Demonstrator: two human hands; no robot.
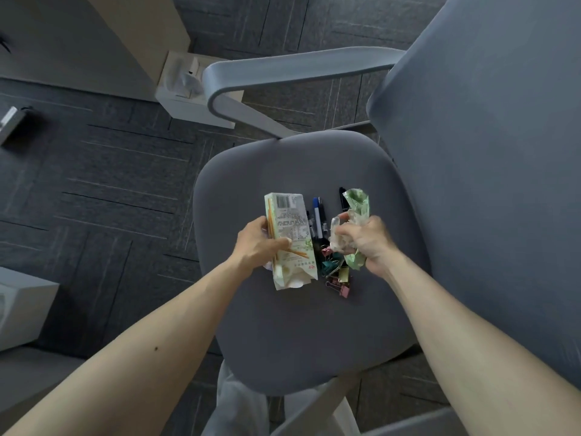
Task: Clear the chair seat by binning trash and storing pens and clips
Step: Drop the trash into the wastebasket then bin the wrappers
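Observation:
I look down on a grey chair seat (301,335). My left hand (256,243) grips an opened pale green snack box (290,234) from its left side, above the middle of the seat. My right hand (367,240) is closed around crumpled green and clear plastic wrappers (356,204). Between my hands lie several pens (318,220) with dark and blue barrels, side by side on the seat. A heap of coloured binder clips (336,273) lies just below the pens. A bit of white paper shows under the box.
A white bin lined with a clear bag (185,86) stands on the dark carpet beyond the chair's left armrest (283,69). The grey chair back (487,152) rises on the right. A white box-like object (22,306) sits at the left edge.

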